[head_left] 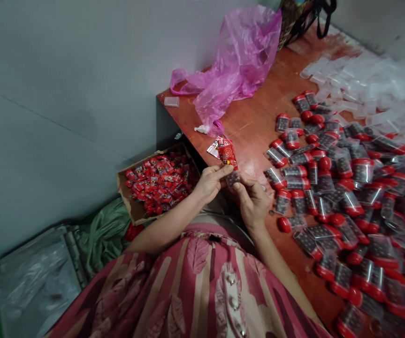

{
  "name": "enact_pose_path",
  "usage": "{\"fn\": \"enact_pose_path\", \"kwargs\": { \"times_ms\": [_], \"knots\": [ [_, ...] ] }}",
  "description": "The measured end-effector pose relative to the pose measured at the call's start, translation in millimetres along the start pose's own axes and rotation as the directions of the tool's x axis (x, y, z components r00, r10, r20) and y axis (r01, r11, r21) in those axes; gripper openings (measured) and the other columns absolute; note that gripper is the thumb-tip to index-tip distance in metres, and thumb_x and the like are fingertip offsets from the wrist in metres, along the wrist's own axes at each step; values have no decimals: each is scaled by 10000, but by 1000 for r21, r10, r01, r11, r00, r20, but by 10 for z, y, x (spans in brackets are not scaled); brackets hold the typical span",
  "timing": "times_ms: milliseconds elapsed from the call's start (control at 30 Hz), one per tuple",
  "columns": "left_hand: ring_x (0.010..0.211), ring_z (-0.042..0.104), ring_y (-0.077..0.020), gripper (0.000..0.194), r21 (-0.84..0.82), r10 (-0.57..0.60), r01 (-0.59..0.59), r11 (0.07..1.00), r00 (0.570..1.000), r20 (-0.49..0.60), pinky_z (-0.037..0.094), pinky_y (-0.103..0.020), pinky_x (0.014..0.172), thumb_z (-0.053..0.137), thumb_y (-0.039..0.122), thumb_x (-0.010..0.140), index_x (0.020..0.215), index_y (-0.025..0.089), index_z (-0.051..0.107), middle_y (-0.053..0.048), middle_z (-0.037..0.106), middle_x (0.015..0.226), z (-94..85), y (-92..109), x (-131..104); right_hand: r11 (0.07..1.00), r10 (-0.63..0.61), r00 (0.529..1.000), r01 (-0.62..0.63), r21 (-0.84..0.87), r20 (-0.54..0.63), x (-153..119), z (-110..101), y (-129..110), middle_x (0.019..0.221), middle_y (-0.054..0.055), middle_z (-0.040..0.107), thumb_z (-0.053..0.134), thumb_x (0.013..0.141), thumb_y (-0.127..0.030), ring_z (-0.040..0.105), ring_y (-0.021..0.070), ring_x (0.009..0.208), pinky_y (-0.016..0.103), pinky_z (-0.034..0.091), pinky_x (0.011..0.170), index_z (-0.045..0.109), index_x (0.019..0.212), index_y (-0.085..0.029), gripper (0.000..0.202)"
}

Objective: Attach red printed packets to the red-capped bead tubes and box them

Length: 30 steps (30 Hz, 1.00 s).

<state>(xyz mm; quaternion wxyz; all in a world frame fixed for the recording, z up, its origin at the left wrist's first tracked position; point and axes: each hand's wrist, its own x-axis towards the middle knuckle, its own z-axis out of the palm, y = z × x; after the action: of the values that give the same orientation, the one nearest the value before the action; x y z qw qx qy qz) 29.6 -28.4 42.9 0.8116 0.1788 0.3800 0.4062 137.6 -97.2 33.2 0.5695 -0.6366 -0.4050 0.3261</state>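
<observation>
In front of my body both hands hold one small item: a red printed plastic sleeve (227, 151) whose lower end shows a clear container of dark round pellets (233, 178). My left hand (209, 184) is closed, its thumb and fingers pinching the sleeve from the left. Closed too, my right hand (255, 203) grips the container's lower right end between thumb and fingers. How far the container sits inside the sleeve I cannot tell. Just beyond, a shiny printed wrapper (214, 147) lies at the table edge, partly behind the sleeve.
Many red-capped clear containers of dark pellets (343, 164) cover the red table (255, 117) on the right. Behind them lie clear empty containers (364, 87). A pink plastic bag (239, 56) is at the back. Left and lower, a cardboard box (122, 185) holds red-wrapped pieces.
</observation>
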Motion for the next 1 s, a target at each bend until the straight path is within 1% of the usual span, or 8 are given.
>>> {"fn": "enact_pose_path", "kwargs": {
  "times_ms": [100, 167, 267, 333, 467, 567, 800, 1000],
  "knots": [
    [614, 591, -103, 340, 27, 102, -100, 995, 992, -70, 471, -238, 638, 837, 310, 519, 718, 89, 671, -33, 656, 670, 49, -15, -11, 992, -69, 998, 70, -106, 4, -8, -17, -19, 855, 50, 728, 720, 725, -351, 677, 197, 804, 358, 544, 793, 696, 833, -232, 163],
    [587, 567, -87, 314, 50, 165, -161, 986, 981, -106, 449, -222, 609, 821, 322, 547, 708, 98, 670, -21, 645, 654, 85, -71, -31, 997, 50, 999, -50, 62, -3, -3, 7, -7, 846, 36, 720, 719, 728, -352, 676, 175, 732, 349, 563, 734, 684, 860, -217, 192],
    [580, 549, -78, 270, 110, 195, -185, 977, 977, -88, 428, -211, 581, 796, 316, 590, 709, 106, 673, -19, 644, 670, 117, -164, -83, 887, 261, 964, -263, 381, 57, 8, 66, 40, 771, -4, 695, 753, 688, -351, 647, 131, 602, 313, 571, 617, 651, 855, -193, 251],
    [585, 543, -75, 256, 122, 191, -183, 975, 980, -50, 421, -208, 575, 790, 307, 604, 724, 114, 673, -13, 642, 681, 126, -187, -117, 844, 299, 950, -306, 440, 87, 8, 78, 65, 736, -14, 685, 770, 666, -346, 641, 125, 581, 303, 568, 598, 643, 843, -188, 270],
    [590, 536, -79, 313, 45, 184, -181, 982, 981, -56, 432, -223, 602, 793, 366, 603, 734, 121, 649, -4, 623, 675, 131, -149, -126, 982, 100, 995, -94, 161, -29, -19, 9, 58, 811, 23, 714, 733, 715, -344, 659, 153, 670, 330, 562, 673, 679, 874, -194, 225],
    [579, 536, -84, 367, 18, 190, -189, 982, 977, -101, 437, -235, 613, 807, 407, 574, 718, 120, 629, -2, 614, 660, 117, -135, -90, 991, -89, 995, 85, -108, -39, -46, -33, 32, 822, 36, 727, 737, 706, -334, 660, 176, 729, 343, 549, 736, 707, 841, -221, 178],
    [557, 540, -98, 380, 30, 110, -109, 994, 993, -37, 421, -233, 539, 766, 449, 626, 721, 104, 636, -23, 627, 670, 47, -154, -80, 961, 143, 990, -136, 242, -13, -54, 52, -14, 745, 0, 708, 707, 743, -358, 622, 127, 533, 302, 553, 556, 677, 872, -185, 218],
    [627, 581, -99, 363, -27, 147, -149, 988, 986, -79, 467, -241, 651, 822, 360, 556, 755, 111, 649, -16, 640, 702, 47, -148, -92, 970, -146, 989, 147, -192, 20, -41, -59, 7, 795, 43, 723, 704, 746, -355, 658, 173, 709, 327, 550, 711, 698, 827, -226, 153]
  ]
}}
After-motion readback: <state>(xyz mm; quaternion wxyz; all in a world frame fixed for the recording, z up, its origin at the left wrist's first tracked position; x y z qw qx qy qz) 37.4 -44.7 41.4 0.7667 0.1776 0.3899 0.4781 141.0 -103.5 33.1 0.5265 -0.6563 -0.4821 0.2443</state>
